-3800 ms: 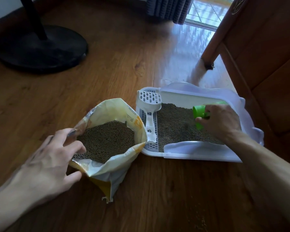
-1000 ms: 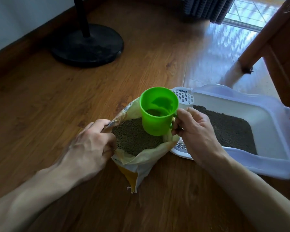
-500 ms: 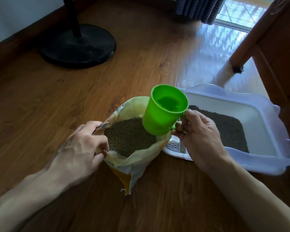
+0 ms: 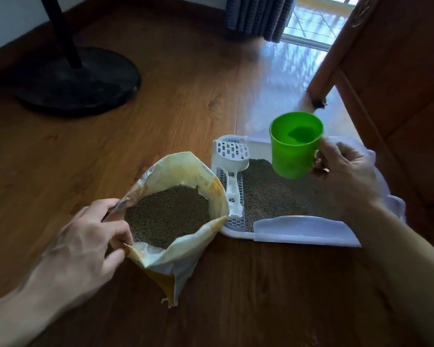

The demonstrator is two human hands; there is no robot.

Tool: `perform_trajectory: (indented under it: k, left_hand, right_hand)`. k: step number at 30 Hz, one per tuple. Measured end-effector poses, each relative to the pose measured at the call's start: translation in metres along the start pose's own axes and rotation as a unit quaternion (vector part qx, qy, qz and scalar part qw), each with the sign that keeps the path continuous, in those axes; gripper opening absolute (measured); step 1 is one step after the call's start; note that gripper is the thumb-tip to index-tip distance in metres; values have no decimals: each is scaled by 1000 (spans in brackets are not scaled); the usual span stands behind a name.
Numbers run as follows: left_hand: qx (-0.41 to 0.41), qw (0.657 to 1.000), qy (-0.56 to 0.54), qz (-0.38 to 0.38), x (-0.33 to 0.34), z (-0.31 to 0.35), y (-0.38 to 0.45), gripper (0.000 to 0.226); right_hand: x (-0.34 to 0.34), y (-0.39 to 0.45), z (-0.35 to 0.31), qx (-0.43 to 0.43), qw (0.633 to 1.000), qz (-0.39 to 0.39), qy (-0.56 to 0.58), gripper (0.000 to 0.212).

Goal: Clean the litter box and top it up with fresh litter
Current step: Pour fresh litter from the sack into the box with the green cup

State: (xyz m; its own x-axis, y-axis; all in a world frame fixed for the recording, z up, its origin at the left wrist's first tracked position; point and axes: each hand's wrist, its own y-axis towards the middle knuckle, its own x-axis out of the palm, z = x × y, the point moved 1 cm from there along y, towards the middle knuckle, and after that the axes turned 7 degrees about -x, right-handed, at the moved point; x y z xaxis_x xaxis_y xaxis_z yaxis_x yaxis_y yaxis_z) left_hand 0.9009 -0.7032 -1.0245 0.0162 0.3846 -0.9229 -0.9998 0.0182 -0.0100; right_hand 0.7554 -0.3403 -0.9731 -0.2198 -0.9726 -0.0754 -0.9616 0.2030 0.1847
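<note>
Gripping bag rim, cup aloft.

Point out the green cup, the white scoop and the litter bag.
green cup (image 4: 292, 156), head view, outer wall
white scoop (image 4: 232, 152), head view, slotted blade
litter bag (image 4: 183, 256), head view, folded near rim

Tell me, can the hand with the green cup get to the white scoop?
Probably yes. The white litter scoop lies uncovered along the litter box edge, beside the right hand, nothing between. But its fingers already grip the green cup, so that must go down first.
</note>
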Motion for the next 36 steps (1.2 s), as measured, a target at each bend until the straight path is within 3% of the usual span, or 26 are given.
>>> perform_trajectory:
  k: [2,7,12,15,18,21,25,32,35,36]
  left_hand:
    - [-7,1000,-7,-5,-1,1,-1,42]
    - [-56,998,-30,-26,-1,-5,-2,49]
    - [-62,998,-17,-19,1,-4,-2,48]
    - [-64,998,-10,-18,1,-3,-2,47]
    - [-64,998,-10,-22,0,-2,-2,46]
    - [-63,998,-11,-23,1,-2,-3,44]
    - [-66,998,-12,-23,0,-2,-3,44]
    - [-71,997,-12,-26,-2,1,-3,41]
    - [-63,998,-5,-26,-1,0,-2,42]
    - [-63,998,-7,-26,-1,1,-2,42]
  right_hand:
    - [-18,15,12,-26,991,6,-130,34]
    - [-45,29,26,-37,954,-26,-297,37]
    - [-46,21,12,-113,843,-97,-517,32]
    - [-47,18,13,-117,842,-88,-519,29]
    - [-53,20,20,-112,803,-93,-578,30]
    - [-58,20,25,-99,817,-108,-558,32]
    - [-63,20,30,-137,769,-99,-616,26]
    - [-59,23,23,-181,762,-102,-613,28]
    - [-57,21,24,-187,730,-94,-651,26]
    - [-57,22,24,-182,734,-92,-648,27]
